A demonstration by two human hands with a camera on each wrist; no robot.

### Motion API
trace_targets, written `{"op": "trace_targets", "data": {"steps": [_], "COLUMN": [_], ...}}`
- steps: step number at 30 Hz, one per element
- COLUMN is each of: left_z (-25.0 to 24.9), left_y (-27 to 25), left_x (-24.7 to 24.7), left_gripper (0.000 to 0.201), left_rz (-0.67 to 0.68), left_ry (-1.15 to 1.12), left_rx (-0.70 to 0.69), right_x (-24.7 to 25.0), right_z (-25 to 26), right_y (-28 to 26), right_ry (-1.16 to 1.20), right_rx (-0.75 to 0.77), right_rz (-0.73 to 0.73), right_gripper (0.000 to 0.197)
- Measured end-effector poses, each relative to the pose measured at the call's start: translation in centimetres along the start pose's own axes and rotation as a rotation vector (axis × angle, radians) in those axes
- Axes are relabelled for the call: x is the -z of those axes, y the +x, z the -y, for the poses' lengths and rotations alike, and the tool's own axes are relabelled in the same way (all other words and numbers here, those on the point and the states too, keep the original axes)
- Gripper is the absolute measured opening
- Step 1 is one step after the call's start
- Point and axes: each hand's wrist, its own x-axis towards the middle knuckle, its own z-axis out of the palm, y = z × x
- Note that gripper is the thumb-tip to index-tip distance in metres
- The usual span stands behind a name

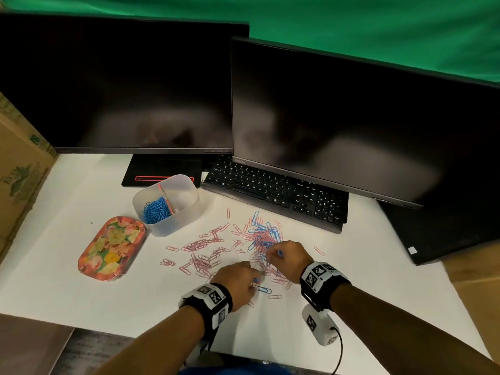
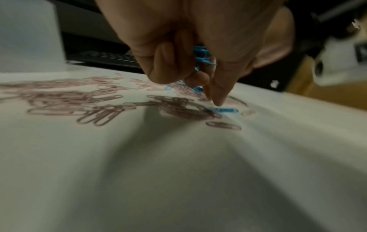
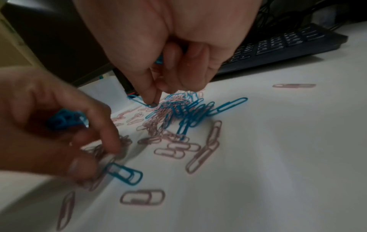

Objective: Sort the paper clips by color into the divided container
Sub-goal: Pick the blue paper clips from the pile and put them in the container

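Pink and blue paper clips [image 1: 259,239] lie mixed in a heap on the white table [image 1: 81,288], with pink ones [image 1: 200,247] spread to its left. The translucent divided container [image 1: 186,209] stands at the back left, blue clips [image 1: 157,211] in its left compartment. My left hand [image 1: 254,285] holds a bunch of blue clips [image 2: 202,55] in its curled fingers, its fingertip [image 2: 218,102] down at a lone blue clip [image 2: 224,110] on the table. My right hand [image 1: 273,253] pinches the end of a blue clip [image 3: 143,101] at the heap's edge, with some blue [image 3: 158,60] showing in its palm.
A floral tin tray [image 1: 111,247] lies left of the container. A black keyboard [image 1: 276,190] and two dark monitors [image 1: 338,125] stand behind the heap. A cardboard box [image 1: 21,180] borders the table on the left. The table's front edge runs near my forearms.
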Motion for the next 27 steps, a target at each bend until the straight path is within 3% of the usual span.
{"op": "trace_targets", "data": {"steps": [4,9,13,16,21,24,27], "left_z": [-0.7,-0.5,0.2,1.9,6.3,9.2,11.2], "left_y": [0.5,0.9,0.7,0.2,-1.3,-2.4,-3.2], "left_x": [-0.4,-0.5,1.0,3.9,10.2,13.2,15.1], "left_gripper": [0.023,0.014,0.004,0.010,0.025,0.022,0.017], "left_rz": [0.053,0.002,-0.170,-0.292,-0.519,-0.653,-0.754], "left_ry": [0.147,0.021,-0.484,-0.897,-1.556,-1.728,-1.691], "left_rx": [-0.034,0.003,0.181,0.320,0.501,0.567,0.634], "right_x": [0.5,1.3,2.9,3.5,2.1,0.6,-0.8], "right_z": [0.1,0.4,2.3,5.1,12.8,18.0,22.2], "right_y": [0.0,0.3,0.5,1.5,4.9,7.0,8.9], "right_ry": [0.102,0.215,0.455,0.637,0.563,0.474,0.402], "right_rx": [-0.039,-0.071,-0.158,-0.192,-0.147,-0.083,-0.025], "right_rz": [-0.041,-0.075,-0.062,0.040,0.225,0.286,0.301], "right_gripper": [0.012,0.014,0.016,0.013,0.009,0.011,0.019]}}
